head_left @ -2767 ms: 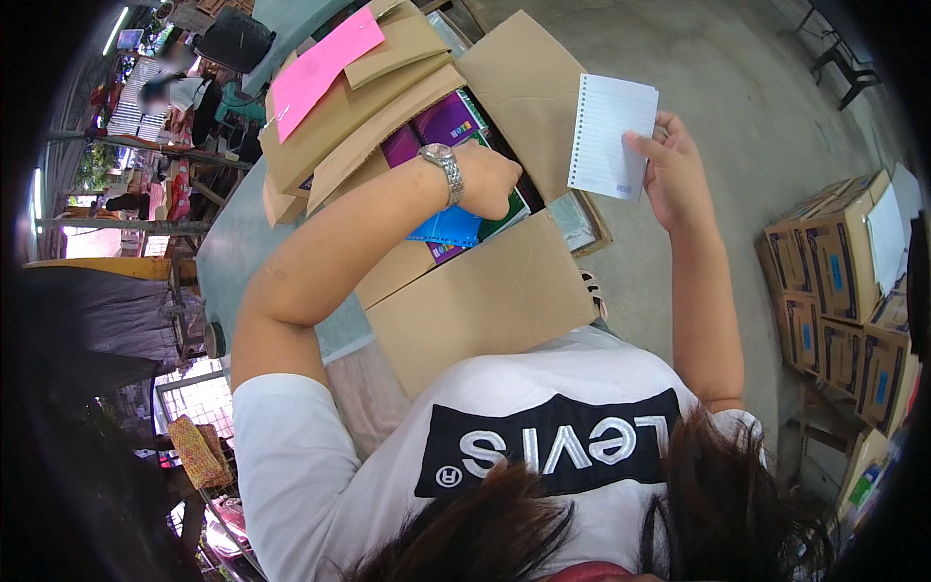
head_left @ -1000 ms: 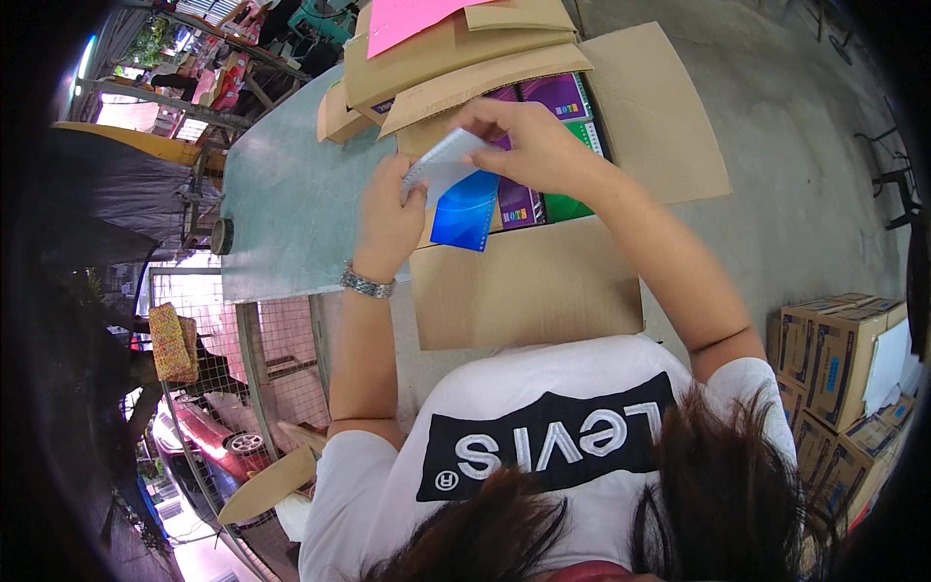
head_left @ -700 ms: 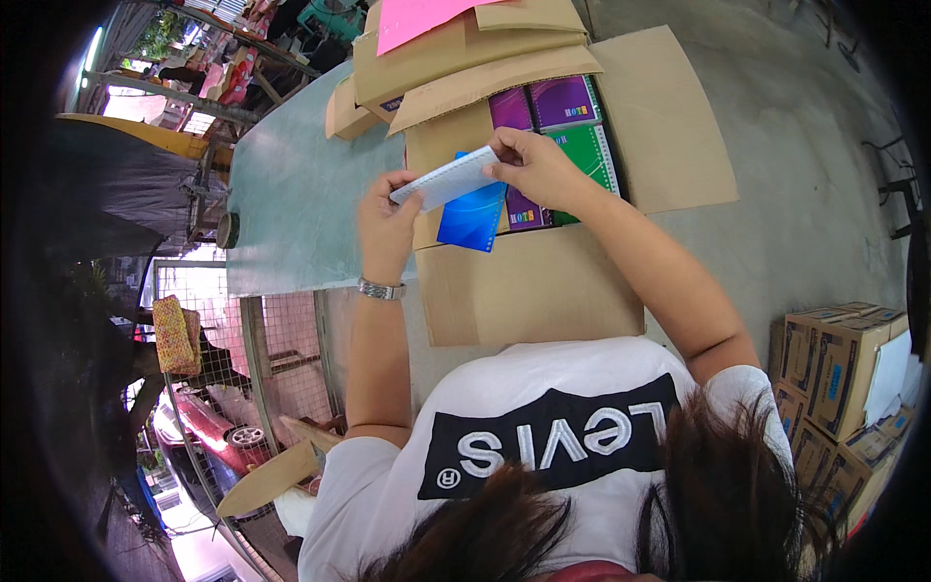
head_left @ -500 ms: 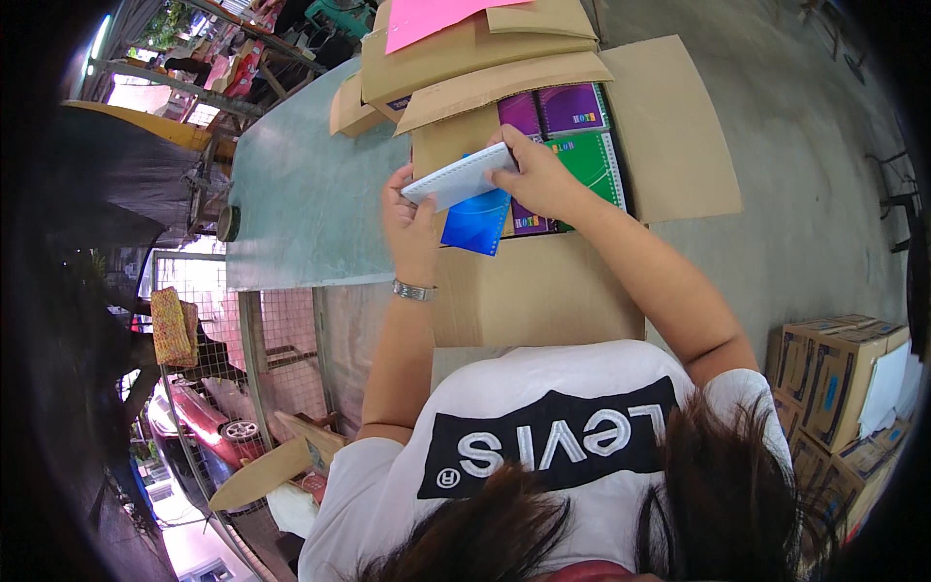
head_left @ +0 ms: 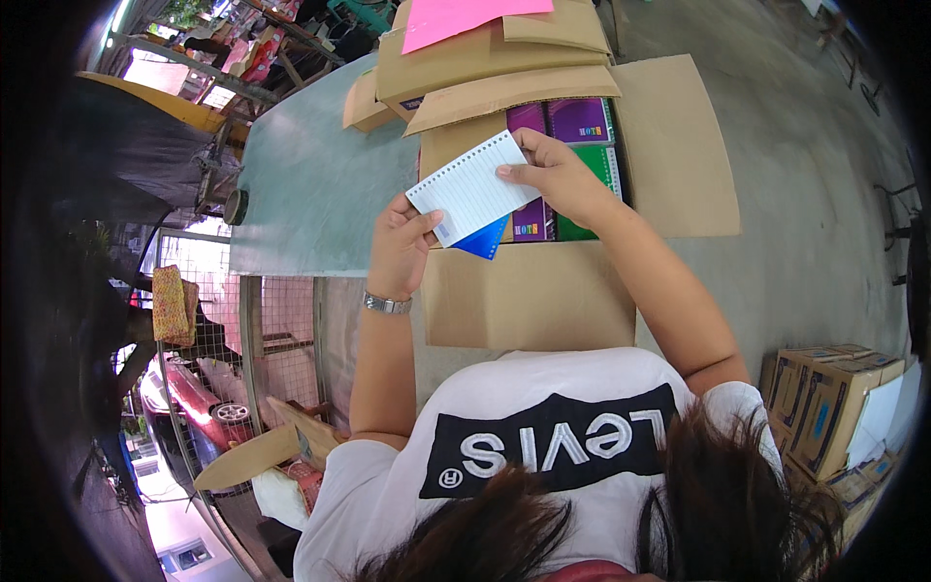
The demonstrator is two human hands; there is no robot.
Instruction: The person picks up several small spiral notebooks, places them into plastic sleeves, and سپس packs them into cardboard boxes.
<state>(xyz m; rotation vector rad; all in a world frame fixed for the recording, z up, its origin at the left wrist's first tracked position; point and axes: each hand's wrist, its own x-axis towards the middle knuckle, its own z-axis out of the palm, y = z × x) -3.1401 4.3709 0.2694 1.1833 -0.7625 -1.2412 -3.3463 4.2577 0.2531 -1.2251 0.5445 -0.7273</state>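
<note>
Between my two hands is a small pad of white lined paper [head_left: 469, 190] with a row of punched holes along its upper edge. My left hand [head_left: 400, 254] pinches its lower left corner, thumb on top. Gripping the right end is my right hand [head_left: 567, 182], its thumb pressed on the page. A blue notebook cover [head_left: 482, 241] shows from under the pad; whether it is held or lies below, I cannot tell. Beneath stands an open cardboard box [head_left: 529, 291] holding purple notebooks [head_left: 579, 121] and a green notebook [head_left: 593, 160], partly hidden by my right hand.
The box's flaps spread outward, one wide flap [head_left: 676, 145] to the right. Behind it sits another carton [head_left: 465, 68] with a pink sheet [head_left: 470, 21] on top. A greenish table [head_left: 320, 175] extends left. Stacked cartons [head_left: 824, 407] stand at the lower right.
The pad has tilted so its lined face now shows more fully and covers more of the blue cover. My left hand has moved slightly down; the right hand still grips the other end.
</note>
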